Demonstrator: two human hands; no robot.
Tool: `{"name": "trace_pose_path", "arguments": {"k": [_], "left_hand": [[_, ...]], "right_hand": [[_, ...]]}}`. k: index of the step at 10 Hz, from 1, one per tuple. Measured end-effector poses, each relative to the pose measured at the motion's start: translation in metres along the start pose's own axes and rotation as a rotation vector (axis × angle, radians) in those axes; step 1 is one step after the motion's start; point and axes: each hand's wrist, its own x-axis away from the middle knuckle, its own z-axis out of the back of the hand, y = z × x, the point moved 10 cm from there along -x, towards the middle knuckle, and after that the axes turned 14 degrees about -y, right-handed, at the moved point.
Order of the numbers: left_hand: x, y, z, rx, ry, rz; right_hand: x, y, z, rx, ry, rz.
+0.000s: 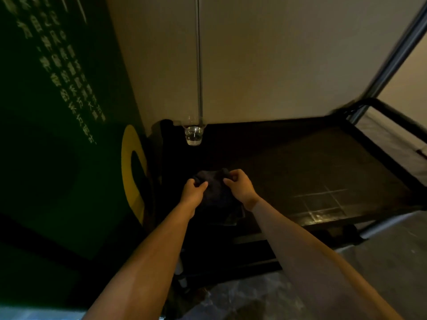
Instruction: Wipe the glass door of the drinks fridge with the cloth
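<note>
Hands, left [193,190] and right [239,186], each grip clamped on dark cloth [215,188], green panel [57,88] writing blurred

A dim corner with a dark table set against a pale wall.

The beige wall [277,65] fills the twelve o'clock area, split by a thin vertical seam [198,61]. Below it a dark table top [312,162] spreads toward three o'clock, with faint grid-like reflections near its front edge. A clear glass [194,135] stands on the table at the foot of the seam, against the wall. At nine o'clock rises a dark green panel [46,135] with pale, blurred writing and a yellow ring shape [132,181]. A black tubular frame [392,112] runs at two o'clock. Grey mottled floor [381,262] shows at five o'clock.
</note>
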Motion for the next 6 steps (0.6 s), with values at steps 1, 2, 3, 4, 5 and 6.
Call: {"name": "trace_pose_path", "arguments": {"k": [1,2,3,4,5,6], "left_hand": [[-0.007,-0.015,-0.002,0.026,-0.028,0.113],[-0.012,-0.023,-0.004,0.018,-0.044,0.157],[-0.011,-0.020,-0.003,-0.033,-0.043,0.160],[-0.012,-0.005,0.001,-0.218,-0.036,0.097],[-0.008,0.021,0.008,-0.485,0.048,0.051],[0.000,0.061,0.013,-0.747,0.170,-0.060]], "right_hand": [[-0.016,0.010,-0.011,0.033,-0.100,-0.051],[-0.025,0.021,-0.019,0.064,-0.166,-0.078],[-0.025,0.023,-0.020,0.167,-0.239,-0.101],[-0.026,0.020,-0.016,0.278,-0.275,-0.094],[-0.021,-0.001,0.001,0.427,-0.209,-0.052],[-0.007,-0.042,0.021,0.553,-0.057,0.113]]}}
